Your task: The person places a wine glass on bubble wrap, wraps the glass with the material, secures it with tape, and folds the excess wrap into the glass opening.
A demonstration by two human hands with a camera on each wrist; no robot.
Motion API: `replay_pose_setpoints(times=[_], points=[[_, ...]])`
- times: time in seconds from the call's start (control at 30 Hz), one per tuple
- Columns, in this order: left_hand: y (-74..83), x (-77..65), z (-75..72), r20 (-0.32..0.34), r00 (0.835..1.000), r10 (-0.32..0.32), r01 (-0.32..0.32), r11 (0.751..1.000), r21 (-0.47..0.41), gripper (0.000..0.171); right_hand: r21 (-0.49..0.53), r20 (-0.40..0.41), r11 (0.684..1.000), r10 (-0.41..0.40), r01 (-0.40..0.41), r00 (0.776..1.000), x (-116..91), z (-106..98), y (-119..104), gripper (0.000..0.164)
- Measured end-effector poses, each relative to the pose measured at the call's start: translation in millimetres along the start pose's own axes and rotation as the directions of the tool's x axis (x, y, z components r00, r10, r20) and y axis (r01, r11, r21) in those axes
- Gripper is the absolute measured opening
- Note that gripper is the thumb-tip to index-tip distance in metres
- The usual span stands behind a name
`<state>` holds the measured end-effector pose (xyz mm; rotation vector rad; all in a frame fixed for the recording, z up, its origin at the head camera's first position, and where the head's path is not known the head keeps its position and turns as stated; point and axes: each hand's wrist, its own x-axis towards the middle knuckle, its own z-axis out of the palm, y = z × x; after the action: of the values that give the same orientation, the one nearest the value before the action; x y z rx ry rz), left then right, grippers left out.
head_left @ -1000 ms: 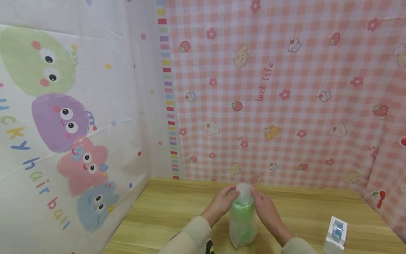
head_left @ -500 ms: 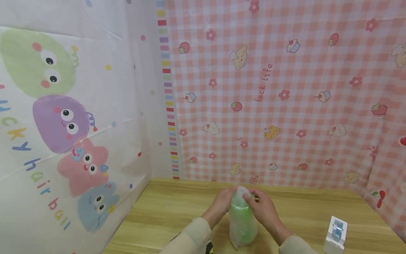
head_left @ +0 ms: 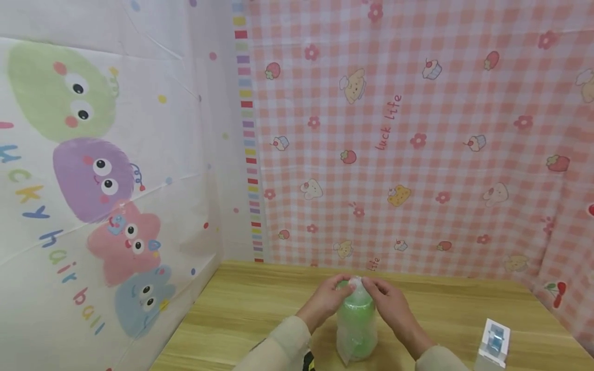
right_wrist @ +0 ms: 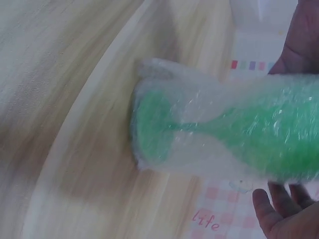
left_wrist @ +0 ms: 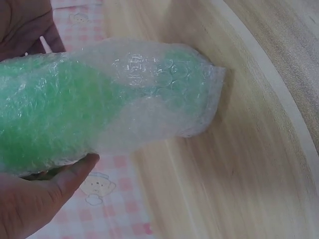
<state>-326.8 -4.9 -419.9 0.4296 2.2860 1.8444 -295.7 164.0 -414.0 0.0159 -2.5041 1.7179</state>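
Note:
A green stemmed goblet (head_left: 362, 312) stands upright on the wooden table, wrapped in clear bubble wrap (left_wrist: 134, 117). Its stem and round foot show through the wrap in the right wrist view. My left hand (head_left: 327, 299) holds the top from the left, the thumb laid on the wrap and the fingers behind. From the other side my right hand (head_left: 394, 306) pinches the wrap's upper edge. The left wrist view has my left thumb beside the green bowl. Fingertips of my right hand (right_wrist: 289, 214) show below the goblet in the right wrist view. The goblet's rim is covered.
To the right on the table (head_left: 431, 309) stands a small white box (head_left: 494, 342) with a clear bluish item in its top. A black and yellow object (head_left: 308, 360) partly shows by my left sleeve. Printed cloths (head_left: 394, 170) hang behind and at the left.
My right thumb has moved from the front of the wrap to its top right edge. My left thumb now shows on the wrap, whose top sits slightly lower. The goblet stays in place.

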Motion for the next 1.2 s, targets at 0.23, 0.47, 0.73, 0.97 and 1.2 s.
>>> replay_pose_setpoints(times=[0.23,0.47,0.73,0.97,1.2], points=[[-0.4,0.0,3.2,-0.044,0.999,0.013,-0.012,1.000,0.020,0.033,-0.040,-0.062,0.999,-0.028,0.026,0.998,2,10,-1,0.040],[0.7,-0.1,7.7,-0.095,0.995,0.019,-0.013,0.997,0.070,0.052,-0.016,-0.054,1.000,-0.006,0.005,0.999,-1,12,-4,0.051],[-5.7,0.1,6.8,-0.048,0.999,-0.017,0.017,1.000,-0.006,0.040,-0.039,-0.039,0.999,0.003,-0.005,0.999,1,12,-5,0.044],[-1.5,-0.6,11.1,-0.067,0.996,-0.066,0.065,0.998,-0.015,0.030,-0.052,-0.051,0.998,0.045,-0.047,0.998,2,13,-6,0.044],[3.6,-2.7,17.9,-0.187,0.982,-0.040,0.055,0.996,0.076,0.033,-0.067,-0.048,0.997,0.022,-0.025,0.999,0,14,-3,0.046]])
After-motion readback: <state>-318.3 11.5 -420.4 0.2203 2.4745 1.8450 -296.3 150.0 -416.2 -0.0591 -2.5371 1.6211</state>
